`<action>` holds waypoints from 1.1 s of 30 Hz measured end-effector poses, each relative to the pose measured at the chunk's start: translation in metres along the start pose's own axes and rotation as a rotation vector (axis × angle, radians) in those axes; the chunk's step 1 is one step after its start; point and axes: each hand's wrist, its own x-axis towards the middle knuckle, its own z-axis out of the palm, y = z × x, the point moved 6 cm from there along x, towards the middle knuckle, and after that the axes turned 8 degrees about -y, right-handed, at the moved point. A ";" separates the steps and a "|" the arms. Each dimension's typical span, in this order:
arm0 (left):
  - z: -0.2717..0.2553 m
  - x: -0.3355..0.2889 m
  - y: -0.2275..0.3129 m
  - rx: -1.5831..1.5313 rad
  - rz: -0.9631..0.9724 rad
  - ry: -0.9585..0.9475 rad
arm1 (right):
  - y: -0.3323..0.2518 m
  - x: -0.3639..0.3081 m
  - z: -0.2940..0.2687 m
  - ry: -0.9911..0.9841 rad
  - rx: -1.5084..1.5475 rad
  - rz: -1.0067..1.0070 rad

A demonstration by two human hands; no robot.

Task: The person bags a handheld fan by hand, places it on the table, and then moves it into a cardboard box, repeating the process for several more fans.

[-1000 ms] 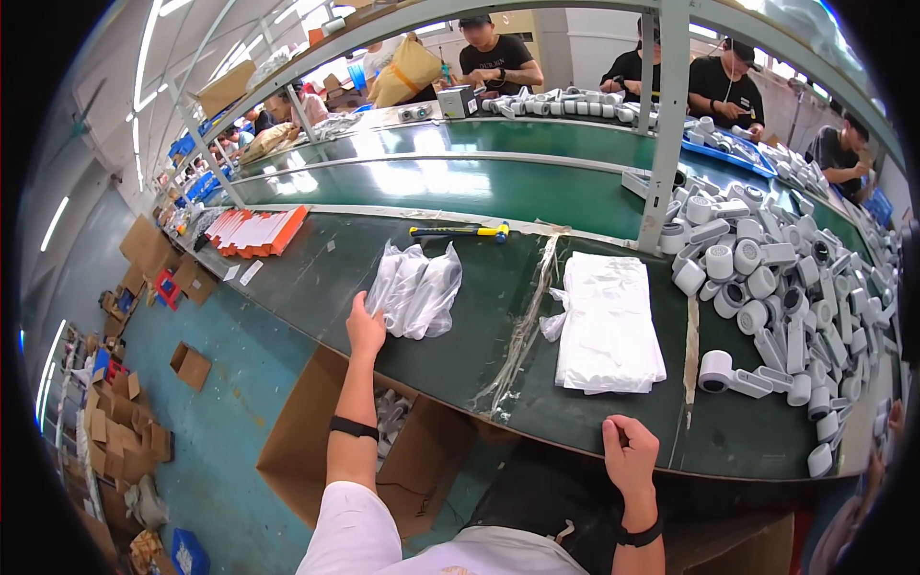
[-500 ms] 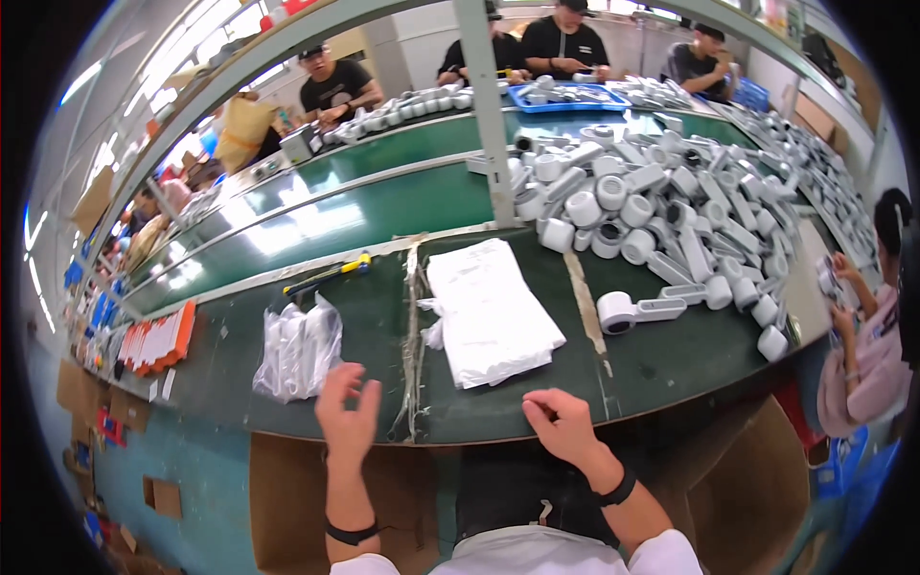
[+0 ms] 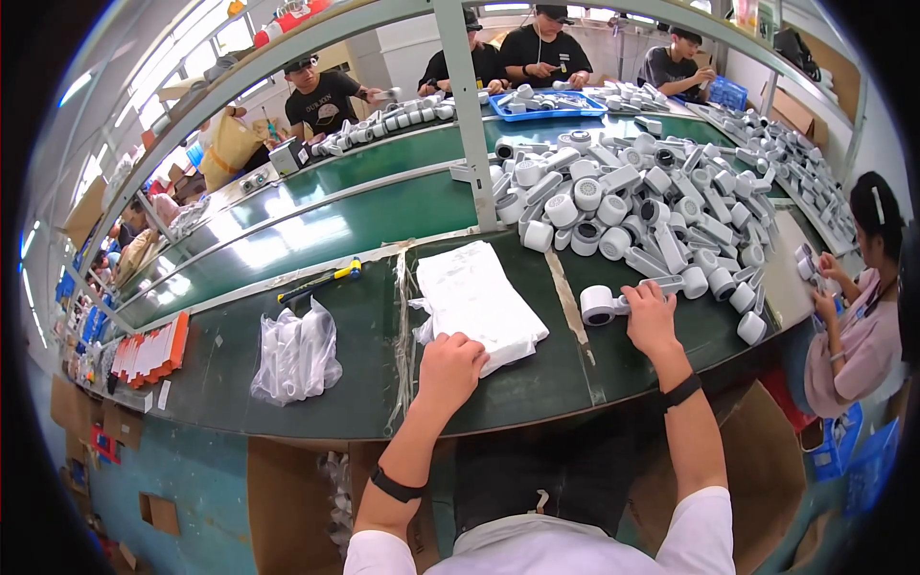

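Observation:
My right hand (image 3: 653, 320) is closed over the handle of a white round-headed device (image 3: 596, 304) lying on the dark green bench; its head sticks out left of my fingers. The handle is mostly hidden under them. My left hand (image 3: 454, 370) has its fingers curled together at the near edge of a stack of white plastic bags (image 3: 477, 305), pinching that edge. A large heap of similar white and grey devices (image 3: 623, 192) rises behind my right hand. Left of the stack lies a clear plastic bag (image 3: 295, 355) with several white pieces inside.
A yellow-and-black hand tool (image 3: 321, 280) lies beyond the filled bag. Orange-and-white cards (image 3: 151, 351) stand at the bench's left end. Open cardboard boxes (image 3: 743, 479) sit below the front edge. A metal post (image 3: 465, 125) rises behind the stack; co-workers sit across and at right.
My left hand has moved right, from beside the filled bag to the stack's near edge. My right hand has reached right and forward, taking hold of the nearest device's handle.

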 end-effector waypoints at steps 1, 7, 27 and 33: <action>0.000 0.000 -0.003 0.002 -0.012 -0.005 | -0.003 -0.001 -0.003 -0.001 0.004 -0.003; -0.012 0.006 -0.010 -0.169 -0.051 0.102 | -0.020 -0.026 -0.047 0.088 0.191 -0.071; -0.032 0.021 -0.016 -0.475 -0.114 0.074 | -0.154 -0.089 -0.025 -0.622 1.398 -0.179; -0.031 0.018 -0.026 -0.538 -0.102 0.065 | -0.160 -0.065 -0.019 -0.681 1.308 -0.165</action>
